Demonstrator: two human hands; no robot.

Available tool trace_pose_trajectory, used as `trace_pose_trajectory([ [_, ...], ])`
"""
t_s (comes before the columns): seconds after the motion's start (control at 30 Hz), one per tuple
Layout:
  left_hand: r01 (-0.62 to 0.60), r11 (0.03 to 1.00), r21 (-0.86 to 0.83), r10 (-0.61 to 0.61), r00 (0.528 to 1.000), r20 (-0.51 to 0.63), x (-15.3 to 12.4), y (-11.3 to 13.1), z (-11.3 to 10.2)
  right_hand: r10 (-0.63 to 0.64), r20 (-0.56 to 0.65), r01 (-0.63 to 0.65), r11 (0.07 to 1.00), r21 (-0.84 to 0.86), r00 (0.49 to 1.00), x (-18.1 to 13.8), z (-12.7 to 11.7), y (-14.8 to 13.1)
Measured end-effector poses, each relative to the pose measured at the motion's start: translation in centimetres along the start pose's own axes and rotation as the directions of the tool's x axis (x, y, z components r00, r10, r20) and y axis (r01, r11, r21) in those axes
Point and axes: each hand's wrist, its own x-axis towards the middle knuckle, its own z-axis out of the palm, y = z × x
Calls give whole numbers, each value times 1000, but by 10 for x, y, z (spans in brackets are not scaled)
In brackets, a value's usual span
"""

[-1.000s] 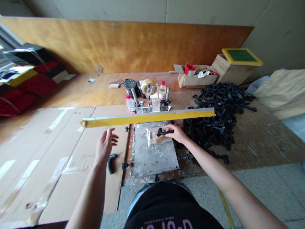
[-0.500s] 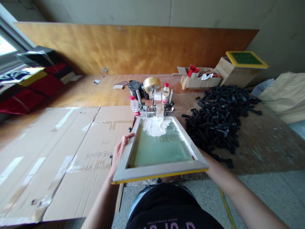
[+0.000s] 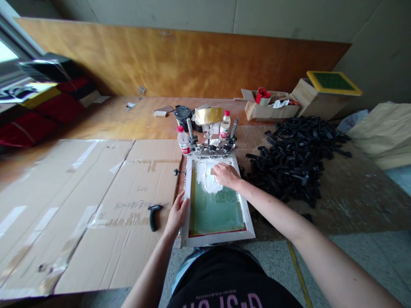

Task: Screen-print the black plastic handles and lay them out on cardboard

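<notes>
A silk-screen frame (image 3: 248, 220) lies low in front of me, held by its far end in a metal hinge clamp (image 3: 213, 152). Its green mesh (image 3: 215, 214) carries a thick smear of white ink (image 3: 205, 177) at the far end. My right hand (image 3: 224, 175) is closed on a small pale squeegee (image 3: 212, 171), mostly covered by the fingers, over the ink. Against the frame's left side, my left hand (image 3: 178, 210) grips the edge. Left of it, a dark T-shaped handle-like piece (image 3: 153, 217) rests on cardboard (image 3: 128, 252).
Black plastic parts (image 3: 289, 162) are heaped on the right. Behind the clamp stand two red-capped bottles (image 3: 224, 125), a dark tub (image 3: 182, 115) and a tape roll (image 3: 208, 115). An open carton (image 3: 271, 112) sits farther back; dark red stacks (image 3: 35, 115) are at far left.
The screen frame has come down from a tilted, raised position. My right hand has left its right side and taken the squeegee from the far end. The T-shaped piece has appeared on the cardboard.
</notes>
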Motion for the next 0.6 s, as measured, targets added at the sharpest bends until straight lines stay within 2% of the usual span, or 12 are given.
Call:
trace_pose_trajectory([
  [0.07,-4,1000,16,4,1000,-1,-1,1,1,-177,21,176,984,22,984,-18,-2,-6],
  [0.13,-9,1000,21,9,1000,4,-3,4,2,-342,48,337,938,79,939,-29,-9,-6],
  [0.2,-18,1000,1,18,1000,14,-4,7,3,-406,50,397,908,135,912,-28,-16,-3],
  [0.27,-20,1000,-24,20,1000,18,-6,11,2,-360,-3,357,922,149,933,-23,-16,0],
  [0.37,2,999,-35,-2,1000,16,-6,13,0,-282,-122,296,949,109,952,-24,-4,-1],
  [0.47,13,999,-50,-12,1000,27,-7,14,-1,-350,-149,366,925,100,925,-35,6,-2],
  [0.53,22,998,-57,-21,999,26,-10,19,-1,-363,-154,383,914,134,919,-34,3,0],
  [0.6,48,997,-52,-47,999,23,-14,29,-4,-292,-178,323,929,180,940,-19,-7,5],
])
